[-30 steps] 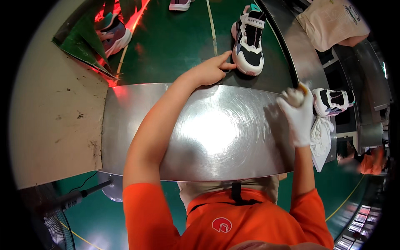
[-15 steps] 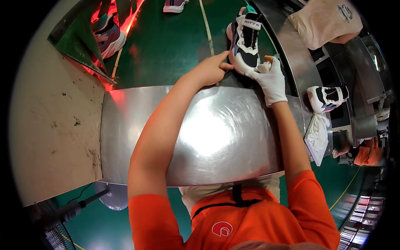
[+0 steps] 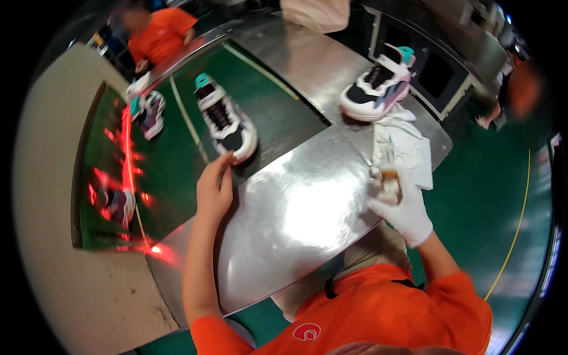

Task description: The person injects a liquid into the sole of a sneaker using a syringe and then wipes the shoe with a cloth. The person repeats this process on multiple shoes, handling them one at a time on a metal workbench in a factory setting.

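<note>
A white, black and teal sneaker (image 3: 228, 121) lies on the green conveyor belt (image 3: 177, 177). My bare left hand (image 3: 213, 189) rests at the edge of the steel table (image 3: 296, 219), its fingertips at the near end of that sneaker and holding nothing. My right hand (image 3: 405, 210), in a white glove, is at the table's right edge, closed on a small brownish object (image 3: 387, 177) I cannot identify. Just beyond it lies a white cloth (image 3: 411, 148). A second sneaker (image 3: 376, 92) stands farther back on the steel surface.
More sneakers (image 3: 148, 109) sit farther along the belt, one (image 3: 115, 204) under red light. A person in orange (image 3: 157, 32) works at the belt's far end, another person (image 3: 520, 89) stands at the right. A beige surface (image 3: 53, 236) borders the belt on the left.
My right hand has drawn back from the sneaker on the belt to the table's right edge by the cloth. My left hand stays by that sneaker. My head has turned.
</note>
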`<action>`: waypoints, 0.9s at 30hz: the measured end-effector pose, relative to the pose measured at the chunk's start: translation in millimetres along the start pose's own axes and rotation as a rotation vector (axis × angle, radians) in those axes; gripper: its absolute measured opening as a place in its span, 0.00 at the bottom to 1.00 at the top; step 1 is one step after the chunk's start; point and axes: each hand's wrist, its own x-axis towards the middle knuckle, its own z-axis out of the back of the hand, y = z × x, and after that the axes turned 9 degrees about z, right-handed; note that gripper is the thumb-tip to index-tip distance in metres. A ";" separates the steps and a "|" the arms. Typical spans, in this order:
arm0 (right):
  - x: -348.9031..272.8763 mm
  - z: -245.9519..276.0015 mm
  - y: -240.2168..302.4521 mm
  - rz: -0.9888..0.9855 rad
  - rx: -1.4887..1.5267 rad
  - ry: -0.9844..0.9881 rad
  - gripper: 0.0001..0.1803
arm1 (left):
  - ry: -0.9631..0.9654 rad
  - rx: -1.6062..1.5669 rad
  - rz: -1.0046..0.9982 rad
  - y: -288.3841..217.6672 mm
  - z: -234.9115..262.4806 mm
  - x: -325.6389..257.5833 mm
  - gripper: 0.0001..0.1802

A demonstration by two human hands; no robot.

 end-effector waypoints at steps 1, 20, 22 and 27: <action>-13.3 18.4 -12.7 0.000 -0.201 -0.028 0.31 | 0.029 0.016 -0.064 -21.6 -7.7 2.1 0.16; 21.3 126.2 -78.3 0.253 0.005 0.175 0.33 | 0.314 -0.288 -0.022 -234.6 -273.6 208.3 0.30; 23.9 130.0 -75.0 0.237 0.046 0.224 0.34 | 0.268 -0.135 0.054 -237.6 -240.4 199.5 0.35; -0.6 131.1 -50.7 0.260 -0.127 0.150 0.35 | 0.042 -0.233 -0.063 -215.2 -157.3 145.7 0.36</action>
